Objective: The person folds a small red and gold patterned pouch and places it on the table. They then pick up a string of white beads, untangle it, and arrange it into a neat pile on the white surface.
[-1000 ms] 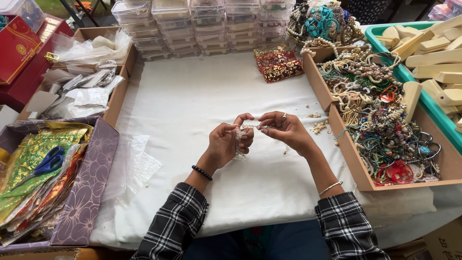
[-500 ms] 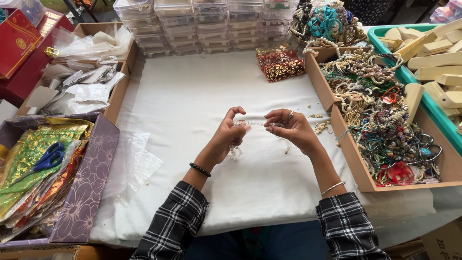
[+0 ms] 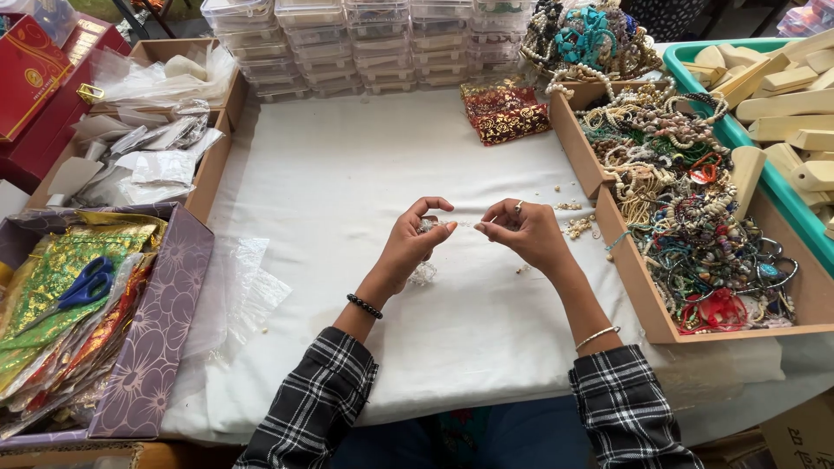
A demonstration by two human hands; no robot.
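A thin strand of clear beads [image 3: 427, 227] is pinched between thumb and forefinger of the left hand [image 3: 415, 241], its tail hanging toward the white cloth [image 3: 347, 191]. The right hand [image 3: 521, 233] is closed on the strand's other end, just beside the left hand. The strand is judged light, limp and slippery; it is best gripped at the thread ends. Loose beads [image 3: 577, 227] lie right of the right hand.

White cloth-covered table [image 3: 347, 191]; stacked clear plastic boxes [image 3: 347, 43] along far edge; cardboard trays [image 3: 647, 304] flanking; even light.
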